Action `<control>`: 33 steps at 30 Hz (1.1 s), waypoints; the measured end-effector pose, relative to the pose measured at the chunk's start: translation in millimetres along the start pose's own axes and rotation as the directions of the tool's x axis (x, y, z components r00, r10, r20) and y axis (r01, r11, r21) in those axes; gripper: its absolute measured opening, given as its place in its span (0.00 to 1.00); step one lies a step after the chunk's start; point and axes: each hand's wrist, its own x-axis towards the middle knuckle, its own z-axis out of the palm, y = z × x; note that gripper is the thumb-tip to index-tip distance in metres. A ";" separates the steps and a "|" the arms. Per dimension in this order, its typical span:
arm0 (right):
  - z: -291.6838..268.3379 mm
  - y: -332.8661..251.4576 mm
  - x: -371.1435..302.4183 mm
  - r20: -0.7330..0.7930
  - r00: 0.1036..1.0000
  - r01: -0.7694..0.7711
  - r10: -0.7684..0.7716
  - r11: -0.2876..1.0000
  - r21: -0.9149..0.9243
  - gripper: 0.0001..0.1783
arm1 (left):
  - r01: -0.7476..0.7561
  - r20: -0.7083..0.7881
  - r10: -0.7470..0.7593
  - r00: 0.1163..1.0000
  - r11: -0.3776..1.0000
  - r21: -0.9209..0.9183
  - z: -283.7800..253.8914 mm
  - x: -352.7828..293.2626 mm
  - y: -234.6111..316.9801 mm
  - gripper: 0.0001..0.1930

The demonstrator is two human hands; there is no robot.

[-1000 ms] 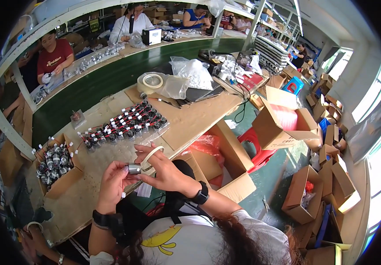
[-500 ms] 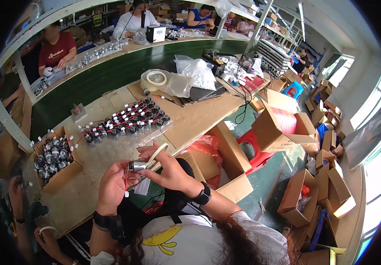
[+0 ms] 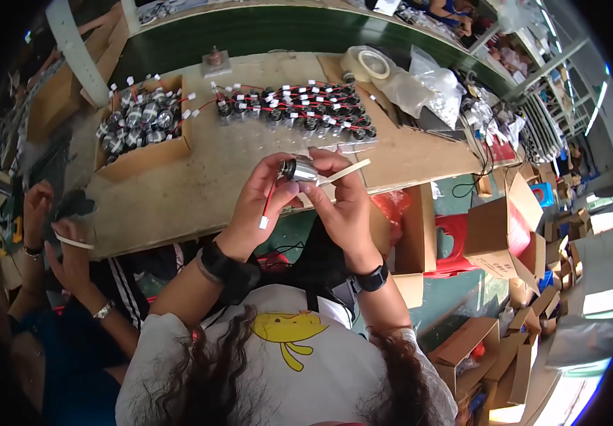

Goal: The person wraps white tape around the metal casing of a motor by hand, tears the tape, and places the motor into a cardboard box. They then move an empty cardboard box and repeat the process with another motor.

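In front of my chest, my left hand is closed around a small motor, a shiny silver cylinder with a black end. A red wire lead runs down from it to a white plug. My right hand is closed on a narrow cream ring, like a thin roll of tape, seen nearly edge-on. Its fingertips and thumb meet the silver end of the motor. Beyond my hands, several similar black motors with red leads and white plugs stand in rows on clear plastic.
A cardboard box of wired motors stands on the table at left. Tape rolls and plastic bags lie at the far right. Beside me at left are another person's hands. Open cartons stand to the right.
My view has swung right and down, so the table appears higher. Both hands still hold the motor and ring; the ring has turned from a visible loop to nearly edge-on.
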 end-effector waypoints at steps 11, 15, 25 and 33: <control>-1.4 -18.9 3.0 0.165 0.983 0.122 -0.076 0.950 -0.287 0.20 | 0.211 0.018 -0.210 0.978 0.975 -0.067 -22.9 -24.4 18.0 0.21; -0.2 -8.6 -0.9 0.205 0.975 0.143 -0.081 0.940 -0.311 0.21 | 0.311 0.072 -0.304 0.950 0.944 -0.110 -22.8 -29.4 23.6 0.20; 3.9 -6.2 -4.0 0.205 0.969 0.210 -0.140 0.902 -0.377 0.20 | 0.441 0.018 -0.445 0.896 0.892 0.102 -6.6 -32.8 36.1 0.10; 2.3 -7.8 -3.3 0.253 0.959 0.228 -0.128 0.880 -0.418 0.19 | 0.321 -0.043 -0.318 0.947 0.936 0.143 -4.2 -30.3 20.8 0.05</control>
